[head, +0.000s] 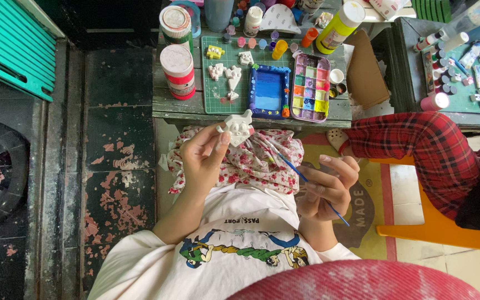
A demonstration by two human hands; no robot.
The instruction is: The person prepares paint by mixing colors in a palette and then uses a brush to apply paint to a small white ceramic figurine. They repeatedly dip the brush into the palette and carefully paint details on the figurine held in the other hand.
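My left hand (204, 158) holds a small white plaster figure (238, 126) up over my lap, just below the table's front edge. A touch of red shows on the figure's right side. My right hand (329, 186) grips a thin blue paintbrush (301, 175), whose tip points up-left toward the figure without touching it. On the green cutting mat (209, 103) lie several more white plaster shapes (226, 75), one yellow piece (215, 52) and a blue-painted picture frame (269, 91). A paint palette (310, 88) with many coloured wells lies beside the frame.
Two red-and-white lidded jars (178, 71) stand at the small wooden table's (173, 108) left. A yellow bottle (337, 28) and small paint pots sit at the back. Another person in red plaid (418, 147) sits on an orange chair (445, 236) at the right, by a second table with paints (462, 61).
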